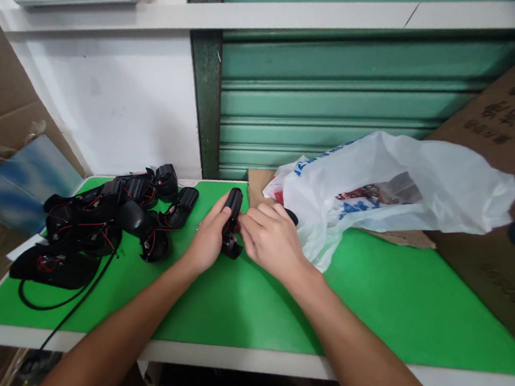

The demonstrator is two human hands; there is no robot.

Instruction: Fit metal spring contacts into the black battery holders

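Left hand (208, 239): I see it closed around the black plastic part (231, 219), held upright just above the green table (384, 302).
Right hand (270, 237): fingers pinching that part's lower end.
Left of hands: pile of black wired parts (102, 224).
Right of hands: white plastic bag (392, 187).

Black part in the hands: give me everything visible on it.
The black part is a narrow, elongated piece, seemingly matte plastic, rounded at its top end. It stands tilted just above the green table. The left hand grips its left side; the right hand pinches it from the right. Its lower end is partly hidden.
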